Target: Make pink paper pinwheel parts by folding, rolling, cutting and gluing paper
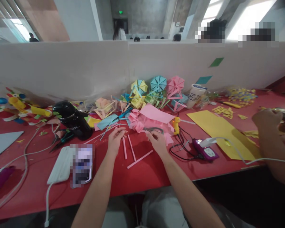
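Note:
Three thin pink paper sticks lie on the red tabletop between my hands: a short stick [124,148], a longer stick [131,147] and a slanted stick [140,159] nearer to me. My left hand [116,139] is just left of the short one, fingers loosely bent and apart, with nothing visible in them. On the other side my right hand [156,141] reaches forward, its fingers apart, close below the scissors [154,129]; whether they touch is unclear. Pink paper sheets [158,113] and a folded pink paper piece [136,122] lie beyond.
Folded paper umbrellas [158,83] stand along the white partition [85,63]. On the left are a black bottle [73,122], a phone [82,164] and a white power bank [60,164]. Rightward lie a yellow glue gun [176,125], a purple power strip [205,149], yellow paper [218,133] and a co-worker's arm [273,139].

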Available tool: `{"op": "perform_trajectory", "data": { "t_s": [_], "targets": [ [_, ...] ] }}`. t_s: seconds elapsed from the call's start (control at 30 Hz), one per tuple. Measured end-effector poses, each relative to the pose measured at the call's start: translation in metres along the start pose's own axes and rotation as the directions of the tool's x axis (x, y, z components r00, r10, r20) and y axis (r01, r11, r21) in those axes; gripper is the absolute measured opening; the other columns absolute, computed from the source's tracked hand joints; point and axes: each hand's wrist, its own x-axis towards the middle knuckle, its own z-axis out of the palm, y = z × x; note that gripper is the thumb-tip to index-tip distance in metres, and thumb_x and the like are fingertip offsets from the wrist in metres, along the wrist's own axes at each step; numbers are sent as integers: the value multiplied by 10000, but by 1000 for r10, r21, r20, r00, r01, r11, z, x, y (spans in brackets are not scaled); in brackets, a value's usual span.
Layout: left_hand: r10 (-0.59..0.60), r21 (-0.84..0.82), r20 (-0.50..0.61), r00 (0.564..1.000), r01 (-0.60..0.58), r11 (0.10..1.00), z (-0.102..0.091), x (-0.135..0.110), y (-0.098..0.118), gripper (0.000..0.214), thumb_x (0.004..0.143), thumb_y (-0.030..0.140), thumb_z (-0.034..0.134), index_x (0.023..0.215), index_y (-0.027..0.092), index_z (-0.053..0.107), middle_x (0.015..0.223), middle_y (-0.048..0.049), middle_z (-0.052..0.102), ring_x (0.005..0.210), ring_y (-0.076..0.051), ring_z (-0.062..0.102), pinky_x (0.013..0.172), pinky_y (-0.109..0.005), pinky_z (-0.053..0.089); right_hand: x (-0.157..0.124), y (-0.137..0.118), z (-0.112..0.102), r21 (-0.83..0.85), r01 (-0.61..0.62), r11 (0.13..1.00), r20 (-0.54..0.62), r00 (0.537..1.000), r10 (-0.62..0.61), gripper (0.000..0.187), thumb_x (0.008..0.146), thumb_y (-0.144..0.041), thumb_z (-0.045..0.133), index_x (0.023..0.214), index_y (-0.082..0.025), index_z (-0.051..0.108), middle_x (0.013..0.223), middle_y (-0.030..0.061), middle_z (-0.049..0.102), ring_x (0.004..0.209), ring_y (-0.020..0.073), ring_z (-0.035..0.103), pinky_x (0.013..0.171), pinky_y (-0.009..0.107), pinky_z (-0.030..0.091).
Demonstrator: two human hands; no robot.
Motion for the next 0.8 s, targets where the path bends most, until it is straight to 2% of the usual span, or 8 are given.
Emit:
{"op": "perform_trajectory", "data": {
  "t_s": [0.1,0.17,0.23,0.4,0.5,0.57,0.67,0.8],
  "targets": [
    [-9,-18,-16,1000,9,1000,-1,0,1,313,675,378,777,900,163,744,758,-43,742,603,-121,615,566,-226,426,-2,-3,2,-9,30,1000,50,998,-29,408,904,-500,576,651,-188,645,584,14,629,564,149,565,583,276,465],
    [-24,-16,-20,1000,23,1000,-1,0,1,317,666,376,777,895,161,742,737,-42,737,596,-122,611,568,-228,425,-1,-1,3,-33,68,997,11,998,-67,308,890,-462,594,807,-185,702,767,50,715,684,173,630,663,297,507],
    [-35,-8,-14,999,35,999,-1,-1,1,322,663,375,774,900,159,742,739,-45,739,594,-123,611,567,-230,426,3,3,2,-43,43,998,-60,997,-46,275,862,-426,611,940,-183,714,925,87,742,781,195,663,716,321,535],
    [-42,-4,-9,999,42,999,0,-2,2,335,662,385,769,907,158,741,732,-46,739,598,-133,623,578,-241,440,28,19,-9,11,-89,996,-184,979,90,456,762,-373,653,1166,-161,678,1158,150,712,808,203,677,716,350,568],
    [-53,-3,-7,999,53,999,1,-2,4,333,659,382,768,906,159,737,732,-47,740,596,-136,628,576,-244,440,43,23,-17,7,-183,983,-139,973,182,593,728,-349,667,1292,-172,630,1098,136,736,596,162,616,594,338,546],
    [-55,-3,-6,998,55,998,1,-2,4,329,660,377,766,906,161,736,734,-46,740,598,-138,630,578,-246,442,52,20,-21,-46,-199,979,-166,968,189,607,704,-356,688,1276,-157,648,1082,142,741,613,177,626,630,361,554],
    [-62,-12,-4,998,62,998,1,-2,4,311,668,360,759,909,165,737,737,-38,737,603,-135,630,582,-244,441,62,3,-24,-103,-112,988,-214,973,88,527,727,-389,692,1195,-146,698,1149,162,719,801,222,680,765,388,559],
    [-57,-13,13,998,57,998,0,-4,2,276,682,342,743,900,173,738,740,-29,730,615,-136,629,594,-245,442,79,-47,-22,40,119,992,-107,988,-114,460,820,-428,662,1216,-196,695,1078,111,734,852,209,690,717,339,559]
  ]
}}
